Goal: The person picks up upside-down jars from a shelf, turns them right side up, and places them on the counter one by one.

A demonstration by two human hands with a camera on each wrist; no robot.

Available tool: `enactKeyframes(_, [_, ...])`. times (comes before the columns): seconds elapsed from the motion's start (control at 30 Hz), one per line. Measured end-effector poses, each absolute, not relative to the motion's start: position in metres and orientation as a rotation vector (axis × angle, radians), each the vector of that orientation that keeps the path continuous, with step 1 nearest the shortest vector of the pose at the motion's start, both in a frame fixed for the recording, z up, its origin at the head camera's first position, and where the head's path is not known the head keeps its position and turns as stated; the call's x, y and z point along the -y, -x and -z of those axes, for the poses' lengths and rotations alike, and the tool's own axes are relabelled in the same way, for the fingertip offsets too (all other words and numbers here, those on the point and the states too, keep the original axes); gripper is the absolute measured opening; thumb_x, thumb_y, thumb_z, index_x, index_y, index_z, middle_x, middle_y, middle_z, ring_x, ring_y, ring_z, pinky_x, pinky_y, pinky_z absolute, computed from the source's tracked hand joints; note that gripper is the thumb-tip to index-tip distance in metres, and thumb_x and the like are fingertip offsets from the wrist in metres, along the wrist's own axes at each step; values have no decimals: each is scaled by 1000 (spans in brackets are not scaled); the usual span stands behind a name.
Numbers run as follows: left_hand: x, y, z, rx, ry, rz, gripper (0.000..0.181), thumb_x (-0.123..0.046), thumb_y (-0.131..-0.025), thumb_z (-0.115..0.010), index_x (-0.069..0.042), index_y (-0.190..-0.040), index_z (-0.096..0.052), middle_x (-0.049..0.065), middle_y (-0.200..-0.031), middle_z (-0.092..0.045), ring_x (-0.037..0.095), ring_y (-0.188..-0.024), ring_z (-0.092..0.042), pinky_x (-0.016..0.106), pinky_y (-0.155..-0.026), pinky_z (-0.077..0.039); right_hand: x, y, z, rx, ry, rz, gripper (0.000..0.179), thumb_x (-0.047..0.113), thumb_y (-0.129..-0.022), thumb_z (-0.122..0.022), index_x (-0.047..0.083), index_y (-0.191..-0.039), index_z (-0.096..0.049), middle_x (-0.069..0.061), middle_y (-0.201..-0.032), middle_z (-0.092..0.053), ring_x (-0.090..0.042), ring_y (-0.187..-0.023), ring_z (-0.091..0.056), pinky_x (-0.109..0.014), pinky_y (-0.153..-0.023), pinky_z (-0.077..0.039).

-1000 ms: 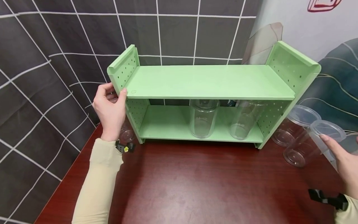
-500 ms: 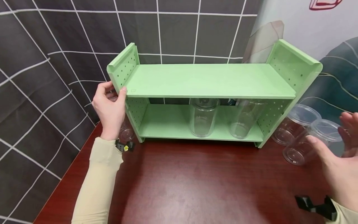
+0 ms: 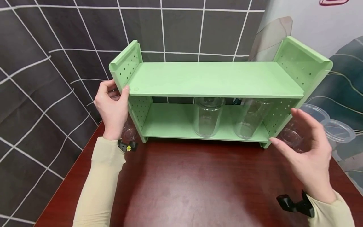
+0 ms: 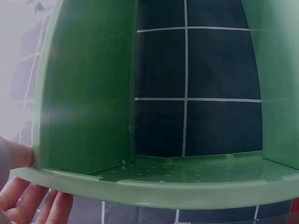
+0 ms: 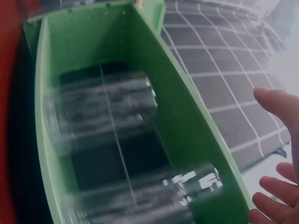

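A light green two-tier shelf (image 3: 215, 78) with perforated side panels stands on the table. My left hand (image 3: 111, 108) pinches its left panel at upper-board height; the thumb lies inside and the fingers are outside, as the left wrist view also shows. On the lower board, a clear jar (image 3: 207, 123) stands near the middle and another clear jar (image 3: 246, 124) farther right. My right hand (image 3: 313, 154) is beside the right panel, thumb and fingers spread, holding nothing. Whether its fingertips touch the panel I cannot tell. It partly covers two clear jars (image 3: 338, 130) right of the shelf.
The dark red table (image 3: 198, 176) extends in front of the shelf. Behind and to the left hangs dark cloth (image 3: 181, 34) with a white grid. Another clear container (image 3: 130, 133) is partly hidden behind my left wrist. A patterned teal and white covering (image 3: 347, 78) lies at the right.
My right hand has moved left from the jars on the right to the shelf's right panel, fingers spread. The left hand keeps its hold. The view has tilted down slightly.
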State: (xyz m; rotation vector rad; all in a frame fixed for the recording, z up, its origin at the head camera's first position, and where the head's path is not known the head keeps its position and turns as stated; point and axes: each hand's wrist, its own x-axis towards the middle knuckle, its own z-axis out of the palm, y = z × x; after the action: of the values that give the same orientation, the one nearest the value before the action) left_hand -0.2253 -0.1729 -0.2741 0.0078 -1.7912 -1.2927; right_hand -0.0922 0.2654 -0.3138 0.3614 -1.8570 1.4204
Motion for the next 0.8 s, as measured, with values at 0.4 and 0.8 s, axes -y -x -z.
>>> enactKeyframes(0.4, [176,231,277,1781,-9,1291,26,-7,-89,-77,1,-113,-69,12,-106,-73,7,-78,-66,17,-74,-55,-239,118,333,2201,-438,-1446,89,-17,-73,-83,9,-150,-49,-10,-150,-50,-23,-137,-47,-26,-112,-38])
enactKeyframes(0.8, [177,232,278,1784,-19,1281,26,-7,-89,-77,1,-112,-70,12,-105,-73,6,-78,-66,16,-73,-55,-202,144,368,2442,-405,-1543,96,21,-83,-88,21,-160,-29,1,-161,-33,-24,-146,-33,-32,-118,-30])
